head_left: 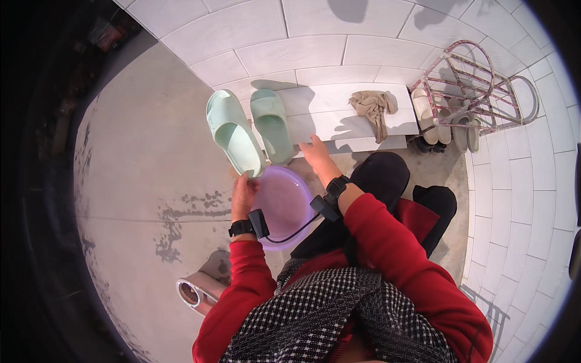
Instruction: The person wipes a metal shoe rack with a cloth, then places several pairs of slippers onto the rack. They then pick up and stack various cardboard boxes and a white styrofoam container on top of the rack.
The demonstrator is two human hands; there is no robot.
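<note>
My left hand (245,193) grips the heel end of a mint-green slide slipper (236,136), its toe pointing away from me. Beside it a matching slipper (273,127) leans on the edge of a white-tiled ledge (327,102). My right hand (316,155) is just right of that second slipper's heel, fingers apart and holding nothing. Below both hands a round purple plastic basin (283,206) stands on the floor, apparently with liquid in it. A crumpled beige cloth (373,109) lies on the ledge and hangs over its front.
At the right, a metal rack (481,90) with flaking paint stands above several pairs of shoes (426,118). Near my left forearm is a pinkish cylindrical object (199,290) with a shiny rim. Wet marks (181,218) spot the concrete floor (136,159). A cable (295,233) links my wrist devices.
</note>
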